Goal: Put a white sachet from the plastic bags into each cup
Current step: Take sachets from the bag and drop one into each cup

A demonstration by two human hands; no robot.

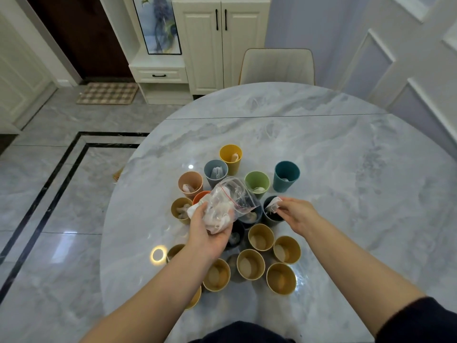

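The sachet (273, 203), small, white and crumpled, hangs pinched in the right hand (295, 215) over a dark cup (268, 217). Best to release it low and centred (its string may snag the rim). The left hand (209, 235) grips the bag (228, 203), still holding sachets.

Both forearms are bare from wrist to well past the elbow side of the frame. Behind the right hand (298, 215), far up the arm near the picture's lower right corner, a dark sleeve (420, 320) begins, its cuff edge pushed up and slightly rumpled; the cloth looks navy or black and matte. No sleeve shows behind the left hand (210, 233). Between the two arms, at the bottom edge, lies a strip of the same dark garment (243, 334). Neither wrist nor any finger visibly carries anything.
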